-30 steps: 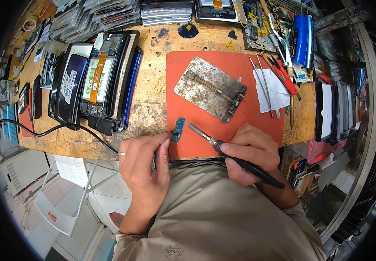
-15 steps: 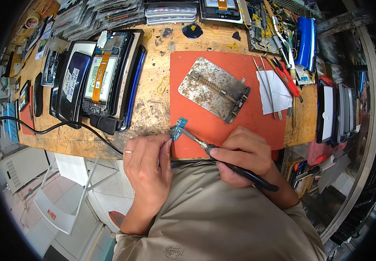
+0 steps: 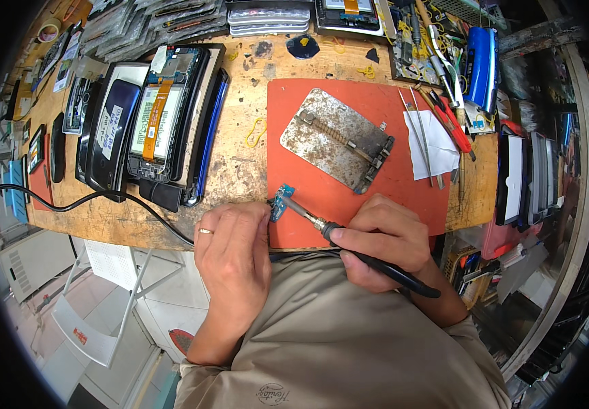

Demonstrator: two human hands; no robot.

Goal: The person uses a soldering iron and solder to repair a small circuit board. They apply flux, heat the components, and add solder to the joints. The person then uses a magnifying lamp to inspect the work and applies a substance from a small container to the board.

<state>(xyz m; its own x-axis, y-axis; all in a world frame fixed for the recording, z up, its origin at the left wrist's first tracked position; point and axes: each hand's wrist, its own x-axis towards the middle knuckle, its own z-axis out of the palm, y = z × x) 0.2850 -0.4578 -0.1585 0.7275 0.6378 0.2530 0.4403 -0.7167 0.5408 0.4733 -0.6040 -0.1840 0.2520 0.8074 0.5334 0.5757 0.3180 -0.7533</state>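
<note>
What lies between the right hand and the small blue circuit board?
In the head view: a black-handled, metal-shafted soldering iron, held in the right hand, its tip at the small blue circuit board.

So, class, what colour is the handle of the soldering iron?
The handle is black; it shows best in the head view.

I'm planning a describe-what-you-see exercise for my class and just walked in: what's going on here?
A person is working at a wooden bench. The left hand seems to pinch a small blue circuit board by its left edge, over an orange-red mat. The right hand grips a soldering iron, its tip at the board; actual contact is too small to confirm. A stained metal plate lies farther back on the mat.
</note>
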